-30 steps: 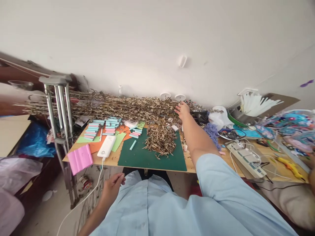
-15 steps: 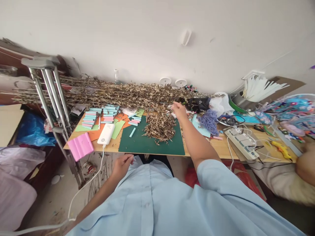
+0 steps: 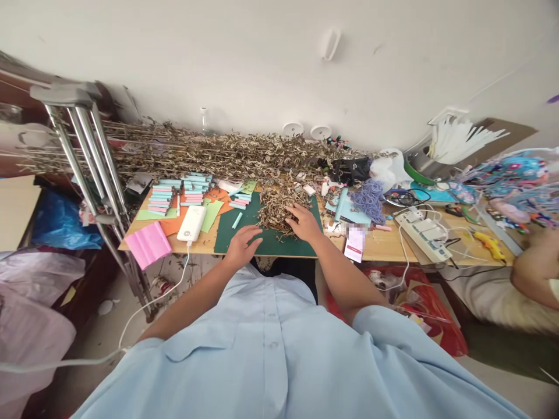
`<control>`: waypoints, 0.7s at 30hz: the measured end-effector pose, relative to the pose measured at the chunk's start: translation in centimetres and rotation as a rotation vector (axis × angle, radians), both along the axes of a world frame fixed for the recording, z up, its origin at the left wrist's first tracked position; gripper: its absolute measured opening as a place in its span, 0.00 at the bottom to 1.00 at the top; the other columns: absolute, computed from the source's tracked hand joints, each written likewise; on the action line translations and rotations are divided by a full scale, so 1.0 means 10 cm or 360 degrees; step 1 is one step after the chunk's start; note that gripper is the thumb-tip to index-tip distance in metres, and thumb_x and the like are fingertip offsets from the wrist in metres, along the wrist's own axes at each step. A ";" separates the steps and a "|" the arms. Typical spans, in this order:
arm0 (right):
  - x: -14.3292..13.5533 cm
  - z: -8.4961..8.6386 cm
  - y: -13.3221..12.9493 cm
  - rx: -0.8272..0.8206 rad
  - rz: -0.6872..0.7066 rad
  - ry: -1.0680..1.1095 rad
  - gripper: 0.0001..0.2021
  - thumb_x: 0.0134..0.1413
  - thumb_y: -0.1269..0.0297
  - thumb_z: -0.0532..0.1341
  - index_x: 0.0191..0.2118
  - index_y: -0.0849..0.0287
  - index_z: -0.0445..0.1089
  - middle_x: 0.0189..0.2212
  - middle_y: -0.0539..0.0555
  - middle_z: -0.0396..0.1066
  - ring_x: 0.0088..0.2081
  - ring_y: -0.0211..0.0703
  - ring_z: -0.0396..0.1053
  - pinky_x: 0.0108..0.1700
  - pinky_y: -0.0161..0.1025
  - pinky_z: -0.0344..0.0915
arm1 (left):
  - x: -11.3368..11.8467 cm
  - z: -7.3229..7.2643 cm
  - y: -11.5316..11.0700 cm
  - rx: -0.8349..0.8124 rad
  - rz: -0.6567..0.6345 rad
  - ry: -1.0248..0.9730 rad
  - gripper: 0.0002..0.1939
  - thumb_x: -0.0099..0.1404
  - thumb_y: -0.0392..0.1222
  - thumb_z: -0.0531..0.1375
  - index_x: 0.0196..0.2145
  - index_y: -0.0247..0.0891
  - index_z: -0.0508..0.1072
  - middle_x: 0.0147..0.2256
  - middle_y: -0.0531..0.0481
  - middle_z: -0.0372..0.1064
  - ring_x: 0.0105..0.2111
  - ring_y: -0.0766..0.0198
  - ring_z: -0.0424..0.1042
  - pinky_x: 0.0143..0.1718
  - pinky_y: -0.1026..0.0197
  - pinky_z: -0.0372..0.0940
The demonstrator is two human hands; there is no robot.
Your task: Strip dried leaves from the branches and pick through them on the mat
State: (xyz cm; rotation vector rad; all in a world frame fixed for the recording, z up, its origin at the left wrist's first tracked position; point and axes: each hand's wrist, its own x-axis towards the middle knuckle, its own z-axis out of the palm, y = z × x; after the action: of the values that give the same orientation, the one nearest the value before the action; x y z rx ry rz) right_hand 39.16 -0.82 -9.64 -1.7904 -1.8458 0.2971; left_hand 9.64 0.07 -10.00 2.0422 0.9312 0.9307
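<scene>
A heap of dried brown leaves [image 3: 277, 210] lies on a dark green mat [image 3: 279, 247] at the table's front edge. My right hand [image 3: 303, 223] rests at the heap's right side with its fingers spread, touching the leaves. My left hand [image 3: 243, 247] is over the mat's front left part, fingers apart and nothing in it. A small blue paper roll [image 3: 237, 220] lies on the mat just above my left hand. More blue and pink rolls [image 3: 240, 201] sit at the mat's upper left corner.
Dried stalks [image 3: 218, 154] line the wall. To the left are stacked rolls [image 3: 161, 199], a white power bank [image 3: 191, 223], pink paper [image 3: 149, 244] and crutches [image 3: 94, 151]. To the right are a phone [image 3: 354, 244], purple yarn [image 3: 370, 199], a power strip [image 3: 423, 235] and another person's arm [image 3: 535, 267].
My right hand has come back from behind the heap to its right side and opened. My left hand has risen from the table edge over the mat. The phone now shows.
</scene>
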 end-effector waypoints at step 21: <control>-0.09 0.19 0.12 0.0276 -0.0053 -0.0118 0.24 0.66 0.54 0.60 0.63 0.56 0.72 0.70 0.62 0.60 0.72 0.63 0.55 0.70 0.65 0.56 | 0.79 -0.02 0.83 0.0195 0.0122 0.0313 0.16 0.70 0.32 0.53 0.47 0.34 0.80 0.50 0.37 0.76 0.54 0.51 0.74 0.60 0.49 0.68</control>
State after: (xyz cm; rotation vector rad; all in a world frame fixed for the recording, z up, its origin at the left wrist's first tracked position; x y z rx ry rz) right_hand 38.25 0.40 -7.72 -1.7314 -1.8298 0.0566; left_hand 17.55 8.32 -10.21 2.2470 1.0866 0.8562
